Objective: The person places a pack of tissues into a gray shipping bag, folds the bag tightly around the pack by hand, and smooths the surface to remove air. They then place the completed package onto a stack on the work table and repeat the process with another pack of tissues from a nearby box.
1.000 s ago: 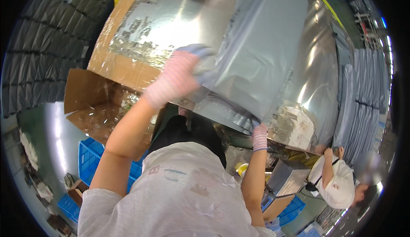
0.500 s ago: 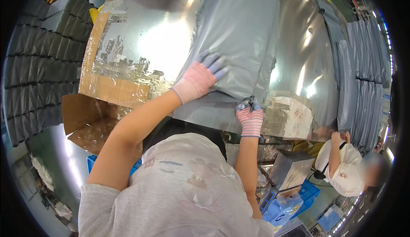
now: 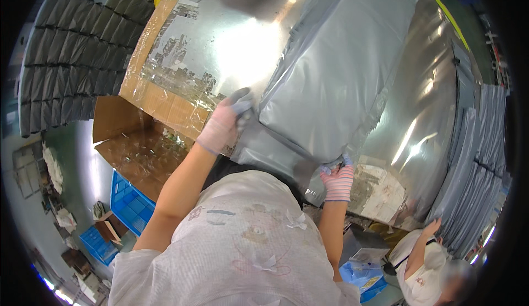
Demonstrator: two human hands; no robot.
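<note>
A large grey plastic bag point(image 3: 336, 80) lies on the shiny metal table point(image 3: 209, 25), its near end loose at the table's front edge. My left hand point(image 3: 221, 123), in a pale pink glove with grey-blue fingers, is at the left corner of that loose end. Its slightly blurred fingers are curled and appear to pinch the plastic. On the right, my right hand point(image 3: 337, 182), in a striped pink glove, has its fingers closed on gathered plastic at the bag's near right corner.
An open cardboard box point(image 3: 135, 152) holding clear film scraps stands below the table's left corner. Grey packages are stacked at left point(image 3: 77, 47) and right point(image 3: 474, 152). A blue crate point(image 3: 129, 201) is near my left elbow. Another person point(image 3: 421, 262) works at lower right.
My left hand has left the bag's top surface and moved left and toward me to the loose end's left corner. My right hand stays closed at the near right corner. The view has turned.
</note>
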